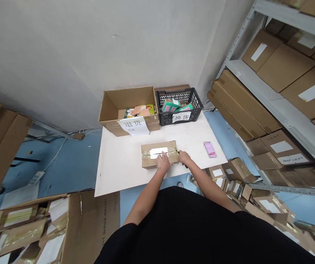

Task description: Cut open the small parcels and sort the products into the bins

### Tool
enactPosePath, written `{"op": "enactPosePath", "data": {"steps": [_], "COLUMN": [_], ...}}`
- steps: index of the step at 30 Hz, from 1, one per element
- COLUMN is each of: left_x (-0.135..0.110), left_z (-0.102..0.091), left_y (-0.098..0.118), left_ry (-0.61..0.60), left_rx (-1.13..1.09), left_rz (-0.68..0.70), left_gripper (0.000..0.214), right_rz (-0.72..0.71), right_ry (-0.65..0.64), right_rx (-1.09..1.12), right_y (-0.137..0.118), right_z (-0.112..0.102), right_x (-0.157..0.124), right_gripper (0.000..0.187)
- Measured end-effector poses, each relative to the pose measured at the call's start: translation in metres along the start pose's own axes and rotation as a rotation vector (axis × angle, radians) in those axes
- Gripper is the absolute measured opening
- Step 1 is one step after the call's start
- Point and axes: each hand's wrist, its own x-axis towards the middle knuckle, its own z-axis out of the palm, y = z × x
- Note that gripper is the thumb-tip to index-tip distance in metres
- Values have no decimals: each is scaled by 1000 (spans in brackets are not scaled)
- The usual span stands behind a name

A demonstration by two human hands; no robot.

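A small taped cardboard parcel (154, 154) with a white label lies on the white table (119, 172). My left hand (163, 161) rests flat on its top near the label, fingers spread. My right hand (184, 157) is closed round a dark, thin tool with a yellow-green part, its tip at the parcel's right end. What kind of tool it is I cannot make out.
An open cardboard box (113, 110) with a paper sign and a black plastic crate (193, 110) of small packs stand at the table's back. A pink item (210, 149) lies at the right. Shelves of boxes (284, 66) line the right; cartons of parcels (36, 227) sit lower left.
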Motion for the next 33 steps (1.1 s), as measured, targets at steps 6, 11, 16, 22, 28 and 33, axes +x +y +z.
{"op": "enactPosePath", "data": {"steps": [6,11,16,22,28,33], "left_x": [0,-5,0,34,52,44], "left_z": [-3,-6,-23,-60,-54,-42], "left_y": [0,3,-11,-86,-123,-110], "left_ry": [-25,-18,-95,11,-36,58], "left_rx": [6,-15,-72,-189,-64,-48], "left_rz": [-13,-11,40,40,-66,-117], "left_gripper": [97,96,98,83,112,105], "right_rz": [20,81,48,38,180,248], "right_ry": [-20,-78,-55,227,339,374], "right_rx": [6,154,282,499,247,172], "right_y": [6,11,35,40,7,-1], "right_z": [5,-4,5,45,67,62], "right_x": [-13,-15,-27,-36,-19,-6], "right_gripper": [25,26,19,28,49,55]}}
